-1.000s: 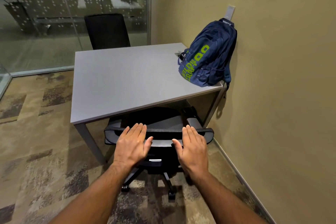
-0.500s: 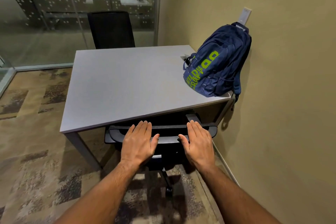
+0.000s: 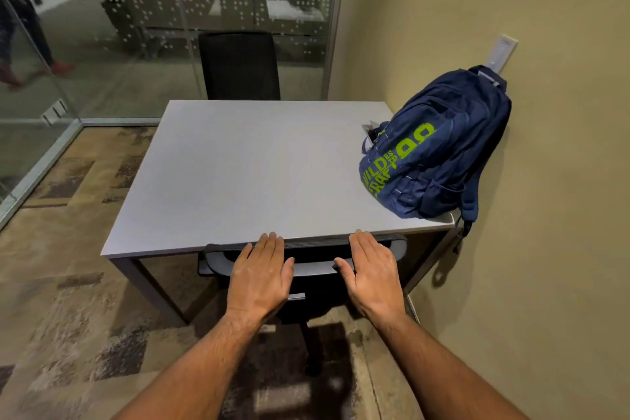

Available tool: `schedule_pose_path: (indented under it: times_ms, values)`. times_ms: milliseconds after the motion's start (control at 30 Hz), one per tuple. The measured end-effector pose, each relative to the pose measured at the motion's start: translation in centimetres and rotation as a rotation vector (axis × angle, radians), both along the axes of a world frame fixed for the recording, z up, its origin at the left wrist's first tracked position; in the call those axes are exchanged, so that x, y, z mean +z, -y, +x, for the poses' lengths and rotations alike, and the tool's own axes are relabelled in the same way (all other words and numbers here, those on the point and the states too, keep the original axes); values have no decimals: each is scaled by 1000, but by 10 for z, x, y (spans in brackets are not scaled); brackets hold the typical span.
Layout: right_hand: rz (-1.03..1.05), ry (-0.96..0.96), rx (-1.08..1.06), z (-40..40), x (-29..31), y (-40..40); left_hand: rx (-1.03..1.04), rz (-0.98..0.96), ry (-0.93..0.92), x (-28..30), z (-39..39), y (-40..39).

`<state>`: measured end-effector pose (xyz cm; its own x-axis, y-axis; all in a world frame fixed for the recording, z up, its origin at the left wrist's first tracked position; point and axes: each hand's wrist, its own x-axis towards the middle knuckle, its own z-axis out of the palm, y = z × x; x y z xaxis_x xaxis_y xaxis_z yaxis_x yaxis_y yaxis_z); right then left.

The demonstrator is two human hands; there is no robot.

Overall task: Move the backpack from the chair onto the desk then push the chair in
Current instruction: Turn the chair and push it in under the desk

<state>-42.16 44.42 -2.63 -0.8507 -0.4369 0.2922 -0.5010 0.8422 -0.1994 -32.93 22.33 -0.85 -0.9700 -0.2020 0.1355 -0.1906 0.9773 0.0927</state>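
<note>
A navy backpack with green lettering stands on the right end of the grey desk, leaning against the wall. The black-and-grey office chair sits under the desk's near edge, with only the top of its backrest showing. My left hand lies flat on the left part of the backrest top, fingers extended toward the desk edge. My right hand lies flat on the right part in the same way. Both hands press on the chair without curling around it.
A second black chair stands behind the desk's far side. A glass partition runs along the back and left. The tan wall is close on the right. A person walks behind the glass at far left. Patterned carpet covers the floor.
The chair has rolled forward under the desk with both hands on its backrest. The seat, visible a second ago, is now hidden beneath the desktop. The backpack has not moved.
</note>
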Motion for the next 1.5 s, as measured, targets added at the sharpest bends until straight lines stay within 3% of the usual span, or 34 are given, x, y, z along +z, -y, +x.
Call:
schedule_pose_path:
  times_ms: [500, 900, 1267, 1500]
  values:
    - [31, 61, 64, -73, 4, 0, 76, -19, -65, 0, -63, -8]
    - [-18, -1, 87, -81, 2, 9, 58, 13, -196, -10, -77, 4]
    - [178, 97, 180, -103, 17, 13, 5, 16, -18, 6, -75, 11]
    - [191, 165, 185, -109, 11, 9, -73, 45, 109, 19, -77, 16]
